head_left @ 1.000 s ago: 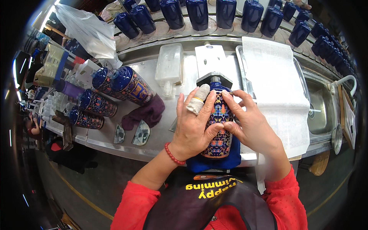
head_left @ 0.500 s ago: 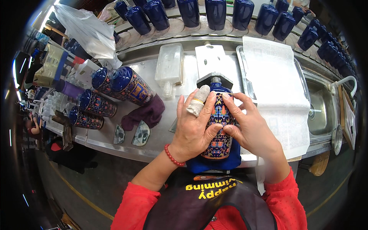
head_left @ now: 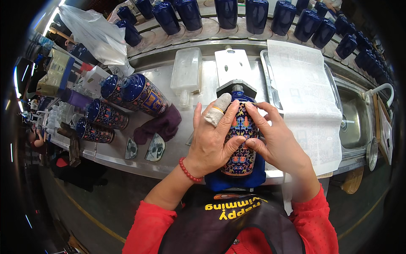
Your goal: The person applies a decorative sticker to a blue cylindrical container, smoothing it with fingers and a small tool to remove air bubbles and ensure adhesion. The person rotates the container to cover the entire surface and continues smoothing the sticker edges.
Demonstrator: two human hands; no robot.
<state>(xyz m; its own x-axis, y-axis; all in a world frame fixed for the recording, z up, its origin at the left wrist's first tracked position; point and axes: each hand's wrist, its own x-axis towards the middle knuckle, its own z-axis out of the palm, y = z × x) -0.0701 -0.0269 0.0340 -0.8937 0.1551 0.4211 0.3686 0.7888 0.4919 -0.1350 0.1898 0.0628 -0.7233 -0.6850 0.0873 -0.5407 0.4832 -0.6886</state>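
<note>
A dark blue bottle (head_left: 240,158) with a colourful floral pattern lies on a blue cloth (head_left: 258,180), its glass neck against a dark angled block (head_left: 250,90). My left hand (head_left: 209,146) grips the bottle's left side, forefinger along the pattern and thumb pressed on its front. A pale cloth finger cover (head_left: 218,111) is on one of its fingers, and a red bead bracelet is on the wrist. From the right, my right hand (head_left: 277,139) holds the same bottle, forefinger near the shoulder and thumb on the front, close to the left thumb.
Several patterned bottles (head_left: 146,95) stand at left beside a purple cloth (head_left: 163,125) and dark-smeared scraper pieces (head_left: 155,148). A clear flask-shaped block (head_left: 186,70) lies behind. White printed sheets (head_left: 306,101) cover a tray at right, near a sink (head_left: 353,122). Plain blue bottles (head_left: 226,15) line a conveyor.
The plain blue bottles on the conveyor have shifted along it, those at the back moving left to right or right to left, I cannot tell which. Both hands stay nearly still on the bottle.
</note>
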